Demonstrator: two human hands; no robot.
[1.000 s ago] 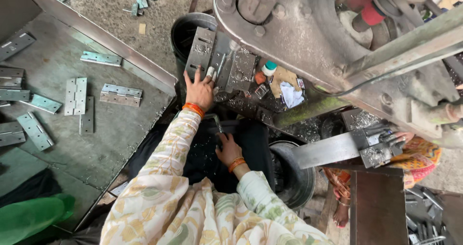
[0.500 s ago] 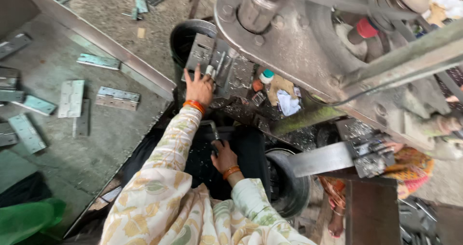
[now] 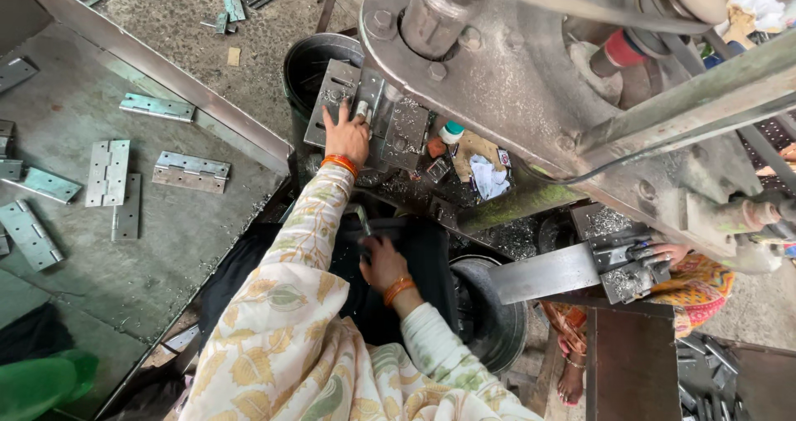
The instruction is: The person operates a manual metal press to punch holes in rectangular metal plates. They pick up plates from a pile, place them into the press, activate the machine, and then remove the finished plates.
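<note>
While the left hand (image 3: 348, 135) stretches forward to the press bed (image 3: 390, 126), its fingers spread flat and fingertips touching a small metal piece (image 3: 362, 108) on the slotted plate (image 3: 333, 97), it grasps nothing that I can see; it seems only to press or steady the piece under the big grey machine head (image 3: 514, 64), probably so the part sits square on the plate. The right hand (image 3: 383, 259) stays low and close to the body, over the dark lap, curled around a thin flat metal strip (image 3: 363, 220) whose end sticks up from between the fingers, likely kept there within easy reach of the bed. Beside the bed lie a small green-capped bottle (image 3: 450, 131), a scrap of brown card (image 3: 474, 149) and a crumpled white rag (image 3: 487, 176), tucked against the machine where they are out of the working path. A black bucket (image 3: 311, 60) stands just behind the slotted plate, and what it holds cannot be made out. A second round drum (image 3: 497, 317) sits lower right of the lap, its inside dark too. On the grey table (image 3: 166, 247) at left, finished hinges (image 3: 191, 170) lie scattered flat, well apart from both hands. At right, another person's hand (image 3: 667, 253) rests at a separate metal block (image 3: 630, 267).
</note>
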